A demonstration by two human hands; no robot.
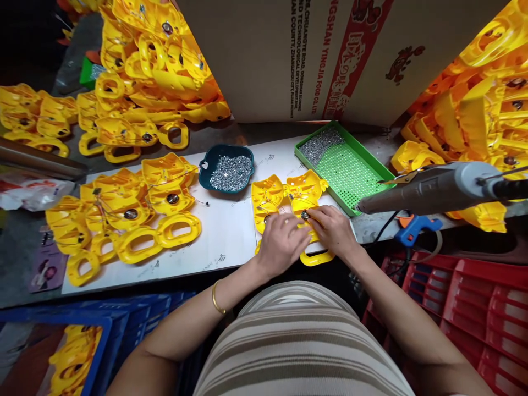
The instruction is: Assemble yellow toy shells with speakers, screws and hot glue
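Two open yellow plastic toy shell halves [306, 190] lie side by side on the white board, hollow side up, with thin wires inside. The right one has a loop handle [317, 258] at its near end. My right hand [335, 230] is at this shell, its fingers closed by a small round metal part [305, 215]. Over the near part of the shells is my left hand [284, 242], fingers curled together. Whatever its fingertips hold is hidden. The left shell [266, 193] is partly covered by that hand.
Left are more wired yellow shells [173, 181]. A dark teal dish [205, 179] and a green tray [350, 165] hold small screws. A grey electric screwdriver [416, 190] hangs at right, above a blue glue gun [416, 228]. Behind stands a large carton [256, 60] between heaped shells.
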